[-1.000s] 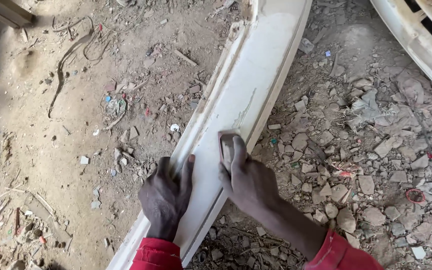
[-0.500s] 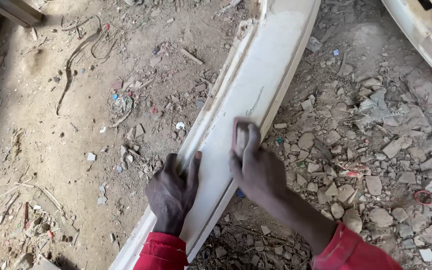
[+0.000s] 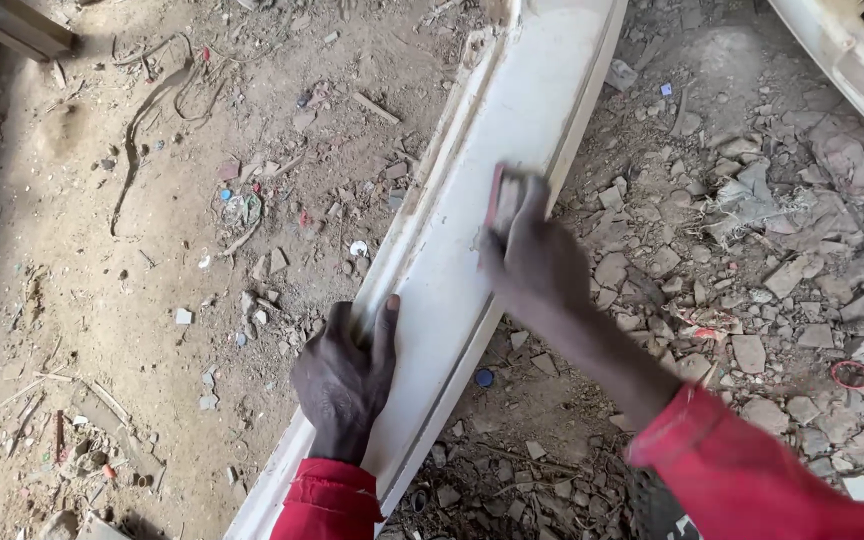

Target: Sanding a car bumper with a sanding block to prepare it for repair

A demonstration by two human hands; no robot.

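The ground (image 3: 132,300) fills the whole frame: on the left side it is brown dirt with twigs, small stones and little scraps, and on the right side it is covered with grey broken rubble (image 3: 752,230).

Across the ground lies a long white panel (image 3: 512,150), which runs diagonally from the top centre of the frame down to the bottom left of centre. It has a raised ridge along its left edge and a smoother, wider face on its right (the surface looks dusty and dull).

In the upper right corner a part of another white panel (image 3: 852,50) is visible, well apart from the hands. In the upper left corner there is the end of a pale plank (image 3: 12,25).

Both arms come from the bottom of the frame in red sleeves (image 3: 752,480).

The left hand (image 3: 344,380) is in the lower centre of the frame. It is closed around the left edge of the long panel, with the fingers over the ridge and the thumb lying on the white face.

The right hand (image 3: 542,265) is in the centre of the frame, a little blurred. It presses flat on the panel and grips a small sanding block (image 3: 502,200), whose reddish edge shows above the fingers.

A small blue cap (image 3: 484,378) lies on the ground just beside the right edge of the panel.
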